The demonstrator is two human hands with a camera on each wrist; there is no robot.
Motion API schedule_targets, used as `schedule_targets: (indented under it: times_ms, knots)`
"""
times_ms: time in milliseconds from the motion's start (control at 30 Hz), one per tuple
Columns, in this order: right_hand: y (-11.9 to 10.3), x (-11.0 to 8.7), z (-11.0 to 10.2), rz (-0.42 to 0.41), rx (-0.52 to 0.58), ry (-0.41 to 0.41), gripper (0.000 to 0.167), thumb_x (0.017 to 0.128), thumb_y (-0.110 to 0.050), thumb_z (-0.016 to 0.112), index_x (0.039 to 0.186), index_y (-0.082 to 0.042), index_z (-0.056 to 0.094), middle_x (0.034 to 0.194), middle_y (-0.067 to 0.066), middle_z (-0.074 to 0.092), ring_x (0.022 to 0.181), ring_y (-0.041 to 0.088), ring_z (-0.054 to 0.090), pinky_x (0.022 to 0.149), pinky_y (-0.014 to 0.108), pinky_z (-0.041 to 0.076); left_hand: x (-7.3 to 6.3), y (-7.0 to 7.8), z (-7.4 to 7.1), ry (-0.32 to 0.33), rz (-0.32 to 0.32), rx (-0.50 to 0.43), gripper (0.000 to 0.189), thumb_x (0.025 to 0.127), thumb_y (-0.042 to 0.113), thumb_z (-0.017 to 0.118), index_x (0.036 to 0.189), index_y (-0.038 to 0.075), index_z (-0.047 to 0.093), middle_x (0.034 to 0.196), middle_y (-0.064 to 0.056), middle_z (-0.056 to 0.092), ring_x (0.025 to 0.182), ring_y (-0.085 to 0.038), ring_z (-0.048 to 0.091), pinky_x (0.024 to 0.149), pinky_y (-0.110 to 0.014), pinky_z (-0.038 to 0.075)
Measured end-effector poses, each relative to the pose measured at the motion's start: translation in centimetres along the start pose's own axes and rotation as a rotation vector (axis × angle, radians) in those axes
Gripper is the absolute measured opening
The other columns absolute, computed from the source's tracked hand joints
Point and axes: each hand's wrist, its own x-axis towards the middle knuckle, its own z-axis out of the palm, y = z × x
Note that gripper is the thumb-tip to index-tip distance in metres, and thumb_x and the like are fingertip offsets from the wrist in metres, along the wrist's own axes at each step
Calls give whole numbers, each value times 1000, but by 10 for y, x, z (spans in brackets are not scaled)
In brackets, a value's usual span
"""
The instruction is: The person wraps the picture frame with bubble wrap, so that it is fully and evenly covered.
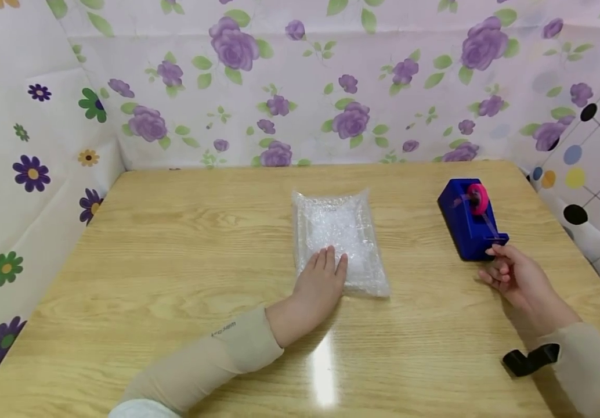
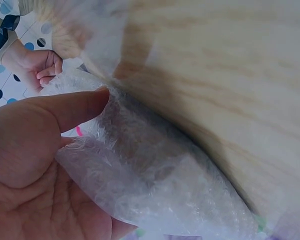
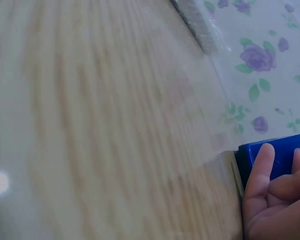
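A bubble-wrap package [image 1: 331,223] lies flat on the wooden table, its near edge towards me. My left hand [image 1: 318,288] rests on its near left part, fingers straight. The left wrist view shows the thumb [image 2: 75,107] along the side of the bubble wrap [image 2: 155,165]. Over to the right stands a blue tape dispenser [image 1: 462,223] with a pink-cored roll [image 1: 479,199]. Clear tape [image 1: 490,225] runs from the roll to the cutter. There my right hand [image 1: 521,284] pinches the tape's end between thumb and forefinger, the other fingers curled; the pinch itself is partly hidden.
The wooden table [image 1: 201,232] is backed by a wall sheet with purple roses [image 1: 352,119]. Flowered sheeting [image 1: 33,174] lines the left side, dotted sheeting [image 1: 592,174] the right. A black strap [image 1: 530,360] hangs at my right wrist.
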Motion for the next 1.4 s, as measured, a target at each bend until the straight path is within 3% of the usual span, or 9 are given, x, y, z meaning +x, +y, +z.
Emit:
schedule_targets:
  times_ms: [167, 333, 533, 767, 867, 967, 1167, 1400]
  knots:
    - [-3, -5, -4, -4, -57, -94, 36, 103, -15, 39, 87, -7, 70, 56, 1, 55, 48, 13, 51, 75, 35, 58, -2, 1, 1, 40, -9, -36, 43, 102, 14, 39, 143, 7, 41, 143, -20, 45, 132, -29, 45, 111, -36, 36]
    - [-10, -13, -7, -20, -233, -199, 40, 102, -5, 32, 103, -14, 70, 70, 1, 61, 62, 14, 59, 78, 32, 57, -3, 0, 0, 37, -15, -62, 49, 99, 26, 48, 144, 6, 40, 143, -21, 44, 133, -29, 44, 111, -36, 35]
    - [-13, -25, -3, -34, -504, -186, 39, 99, 1, 43, 110, -28, 66, 86, -1, 65, 76, 12, 63, 73, 23, 55, -4, -2, -1, 27, -19, -94, 55, 96, 32, 52, 144, 6, 40, 144, -21, 44, 133, -30, 43, 112, -37, 34]
    - [-12, -35, 20, -137, -851, -172, 39, 99, -5, 48, 124, -35, 54, 94, -6, 65, 81, 9, 64, 72, 19, 54, -3, -4, 0, 12, -16, -93, 58, 96, 34, 53, 145, 7, 38, 145, -21, 42, 135, -30, 41, 113, -37, 33]
    - [-9, -38, 35, -163, -1045, -120, 40, 98, -13, 52, 136, -29, 49, 94, -6, 63, 81, 10, 63, 72, 21, 55, -1, -5, 2, 6, -14, -107, 56, 97, 31, 52, 145, 7, 38, 145, -22, 41, 135, -30, 40, 113, -38, 32]
    - [-7, -40, 48, -181, -1171, -90, 49, 98, -19, 53, 145, -16, 40, 96, -4, 61, 80, 11, 63, 72, 24, 56, -1, -6, 3, -2, 1, -113, 59, 95, 30, 52, 147, 7, 35, 146, -22, 39, 136, -31, 39, 113, -39, 31]
    - [-6, -42, 70, -235, -1245, -109, 53, 97, -21, 55, 146, -15, 38, 96, -3, 62, 83, 11, 65, 73, 26, 57, -2, -9, 1, -32, 26, -121, 72, 91, 41, 56, 151, 14, 26, 149, -23, 33, 138, -32, 35, 114, -40, 29]
    - [2, -34, 98, -353, -1346, -165, 51, 97, -19, 56, 144, -6, 41, 92, -2, 64, 78, 12, 64, 68, 24, 55, -5, -12, -1, -43, 46, -141, 72, 87, 50, 58, 143, 15, 32, 149, -25, 33, 138, -33, 34, 114, -40, 30]
